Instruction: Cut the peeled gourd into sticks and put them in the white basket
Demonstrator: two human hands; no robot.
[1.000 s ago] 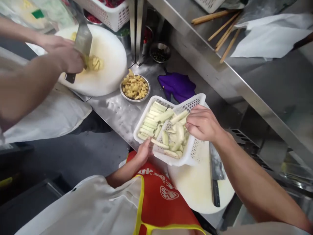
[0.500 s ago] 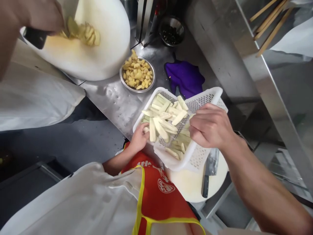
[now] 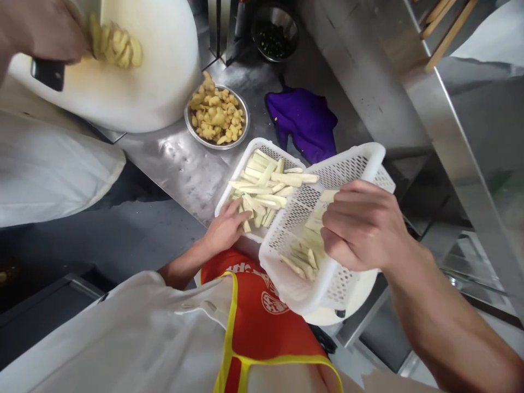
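Observation:
My right hand [image 3: 362,224] is closed around the far right rim of a white perforated plastic basket [image 3: 360,155], which it holds tilted toward the left. Some pale peeled vegetable strips [image 3: 305,259] lie inside that basket. Its lower left rim overlaps a second white basket [image 3: 224,197], which stands on the steel counter heaped with similar pale strips [image 3: 262,188]. At the near left corner of this second basket is my left hand [image 3: 225,229], fingers apart, touching the strips there. A round white cutting board [image 3: 360,297] shows partly beneath the tilted basket.
A steel bowl of ginger [image 3: 216,117] and a purple cloth [image 3: 305,120] lie behind the baskets. At upper left, another person's hand [image 3: 45,30] holds a knife over sliced ginger [image 3: 118,46] on a thick round board [image 3: 164,93]. A dark-filled bowl [image 3: 275,35] stands farther back.
The tilted basket has shifted right and toward me, covering most of the knife on the board. More strips lie spread in the left basket. My left hand has moved from its rim onto the strips.

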